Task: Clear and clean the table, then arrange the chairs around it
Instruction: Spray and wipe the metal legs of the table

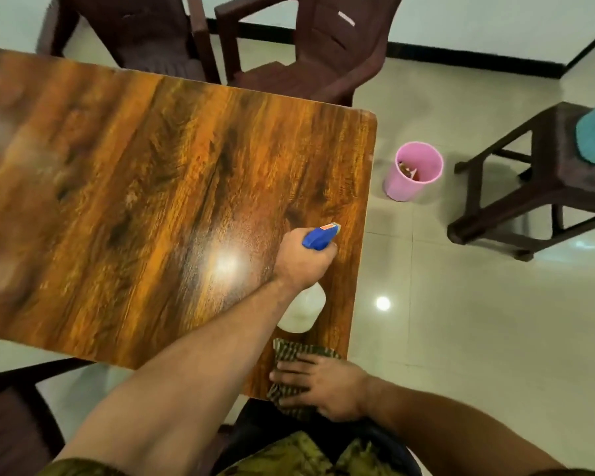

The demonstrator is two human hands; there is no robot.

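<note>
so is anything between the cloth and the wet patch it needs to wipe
Yes. The left forearm crosses between the cloth, pressed under the right hand, and the wet patch. The spray bottle, gripped by the left hand, is just beyond the cloth. Nothing else shows there.

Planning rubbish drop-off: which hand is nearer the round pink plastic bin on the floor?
Left. The left hand grips the blue-headed spray bottle above the edge of the wooden table facing the pink bin; the right hand rests on a striped cloth farther back.
</note>
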